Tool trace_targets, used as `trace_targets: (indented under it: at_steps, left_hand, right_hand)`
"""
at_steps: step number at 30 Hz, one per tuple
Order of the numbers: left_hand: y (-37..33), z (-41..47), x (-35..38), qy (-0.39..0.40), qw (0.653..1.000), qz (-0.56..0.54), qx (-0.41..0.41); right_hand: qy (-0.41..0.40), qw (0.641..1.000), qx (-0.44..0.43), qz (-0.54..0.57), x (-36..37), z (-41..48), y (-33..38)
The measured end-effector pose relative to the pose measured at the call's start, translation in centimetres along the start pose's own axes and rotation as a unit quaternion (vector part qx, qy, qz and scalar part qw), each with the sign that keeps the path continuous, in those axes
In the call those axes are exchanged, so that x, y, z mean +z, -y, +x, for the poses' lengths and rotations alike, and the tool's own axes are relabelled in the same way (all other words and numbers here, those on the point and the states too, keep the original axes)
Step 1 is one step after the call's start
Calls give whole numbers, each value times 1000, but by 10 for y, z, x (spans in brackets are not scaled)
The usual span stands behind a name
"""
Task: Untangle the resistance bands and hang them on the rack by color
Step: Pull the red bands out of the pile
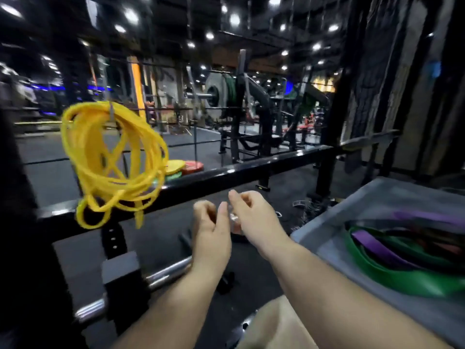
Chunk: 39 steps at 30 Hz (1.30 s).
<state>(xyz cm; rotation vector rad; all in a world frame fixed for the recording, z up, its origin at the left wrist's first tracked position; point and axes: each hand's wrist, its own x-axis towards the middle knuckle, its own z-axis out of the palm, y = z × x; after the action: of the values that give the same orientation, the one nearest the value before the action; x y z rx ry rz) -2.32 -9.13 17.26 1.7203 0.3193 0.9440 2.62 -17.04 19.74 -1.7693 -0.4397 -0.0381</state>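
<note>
A bundle of yellow resistance bands [113,157] hangs in loops from a metal hook [111,113] at the left, above the black rack bar [251,172]. My left hand [210,238] and my right hand [254,220] are raised side by side below the bar, right of the yellow bundle. Their fingers are loosely curled and hold nothing. A green band [402,275] and purple bands [377,248] lie tangled with darker bands in the grey bin [327,222] at the right.
A chrome barbell [161,275] lies on the dark floor below my hands, through a black block. Coloured weight plates [183,167] lie on the floor behind the rack bar. Gym machines fill the background. A black upright post [332,137] stands at the right.
</note>
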Motion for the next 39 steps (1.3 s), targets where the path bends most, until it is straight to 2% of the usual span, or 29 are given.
trace_targets:
  at_steps: [5,8,12,17,22,27,31,33,36,37,39]
  left_hand:
    - [-18,-14,100,124,991,-47,1]
    - [-29,-42,174,235,968,-80,-25]
    - [-45,-90,267,382,923,-47,-7]
    - [-42,-135,351,463,882,62,60]
    - [-21,-150,393,456,854,174,179]
    - [-15,-154,422,428,849,184,251]
    - [-11,-152,438,411,850,171,281]
    - [-9,-147,441,439,831,174,294]
    - [-10,-138,443,498,786,201,305]
    - [-9,-135,443,505,781,208,304]
    - [-6,-128,444,494,790,205,300]
  right_hand:
    - [-108,992,55,-38,-91,2,-51]
    - [-194,975,86,-70,-164,-13,-79]
    - [-329,924,128,-146,-263,-52,-108]
    - [-414,846,177,-284,-349,-102,-137]
    - [-415,785,243,-390,-392,-127,-166]
    - [-426,769,266,-397,-418,-116,-185]
    - [-448,748,237,-429,-443,-84,-192]
    - [-428,747,235,-452,-456,-66,-195]
    - [-356,763,258,-473,-473,-42,-200]
    - [-333,767,269,-477,-476,-36,-200]
    - [-295,771,286,-487,-482,-25,-201]
